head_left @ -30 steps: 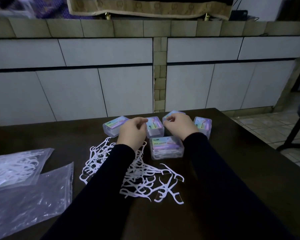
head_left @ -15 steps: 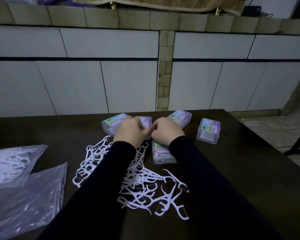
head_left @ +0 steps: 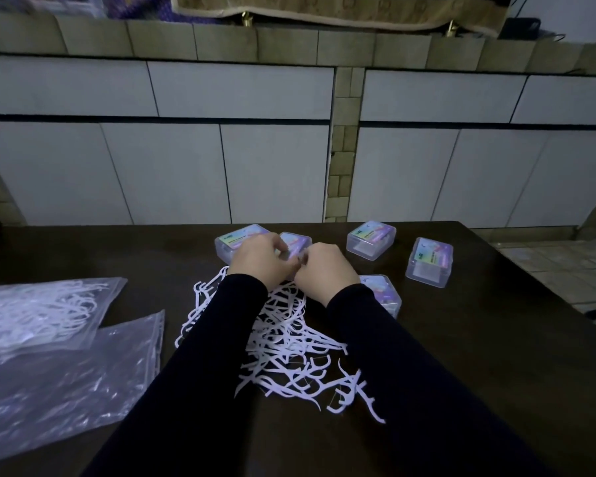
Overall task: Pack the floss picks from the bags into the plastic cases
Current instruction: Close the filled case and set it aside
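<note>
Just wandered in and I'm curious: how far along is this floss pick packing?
Done: one bag looks emptied, with picks heaped loose on the table. In hand: left hand and right hand meet over one case; what they grip is hidden. Left: the heap, the other bag's picks, and four more cases, such as this one; how full they are is unclear.

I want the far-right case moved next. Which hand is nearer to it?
The right hand. It sits nearer that case, which lies off to its right. The left hand is beyond it, further left.
</note>
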The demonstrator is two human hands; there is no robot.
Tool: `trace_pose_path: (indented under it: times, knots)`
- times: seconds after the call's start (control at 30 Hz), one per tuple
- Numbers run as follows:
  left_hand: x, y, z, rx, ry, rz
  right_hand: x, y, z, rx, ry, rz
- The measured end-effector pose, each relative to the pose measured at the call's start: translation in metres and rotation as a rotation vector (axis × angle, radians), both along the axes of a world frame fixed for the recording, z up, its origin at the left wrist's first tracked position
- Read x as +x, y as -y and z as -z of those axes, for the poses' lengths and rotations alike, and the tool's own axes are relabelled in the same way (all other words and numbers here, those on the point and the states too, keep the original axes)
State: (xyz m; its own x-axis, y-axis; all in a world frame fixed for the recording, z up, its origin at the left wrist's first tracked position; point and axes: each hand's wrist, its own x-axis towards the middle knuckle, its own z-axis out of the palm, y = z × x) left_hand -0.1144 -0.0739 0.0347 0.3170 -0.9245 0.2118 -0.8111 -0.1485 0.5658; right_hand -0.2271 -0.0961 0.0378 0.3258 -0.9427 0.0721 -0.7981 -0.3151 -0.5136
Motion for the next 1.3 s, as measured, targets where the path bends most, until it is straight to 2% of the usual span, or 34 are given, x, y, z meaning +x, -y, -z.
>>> trace_pose_path:
  times: [0.1, 0.27, 0.4, 0.5, 0.6, 0.67, 0.9, 1.17, 1.3]
  knots:
    - [0.005, -0.004, 0.0, 0.023, -0.051, 0.088, -0.013, 0.004, 0.001, 0.001, -0.04, 0.032]
    - [0.012, -0.011, -0.002, 0.129, -0.017, 0.254, -0.03, 0.012, 0.001, 0.0, -0.158, 0.164]
    - [0.021, -0.014, -0.003, 0.154, -0.105, 0.299, -0.027, 0.005, -0.004, 0.024, -0.143, -0.005]
    - [0.028, -0.015, -0.003, 0.181, -0.141, 0.329, -0.021, 0.0, -0.003, 0.032, -0.101, -0.017]
    - [0.03, -0.015, -0.002, 0.167, -0.089, 0.304, -0.016, -0.004, 0.0, 0.043, -0.037, 0.027]
    - [0.03, -0.015, -0.003, 0.14, -0.12, 0.273, -0.009, -0.008, 0.004, 0.03, -0.003, 0.05]
    - [0.03, -0.017, -0.006, 0.158, -0.162, 0.257, 0.009, -0.019, 0.014, 0.0, -0.084, 0.06]
    - [0.03, -0.018, -0.003, 0.162, -0.165, 0.296, -0.021, -0.008, 0.004, 0.04, -0.044, -0.05]
    - [0.026, -0.019, -0.003, 0.191, -0.138, 0.323, -0.035, -0.001, 0.0, 0.071, -0.156, -0.129]
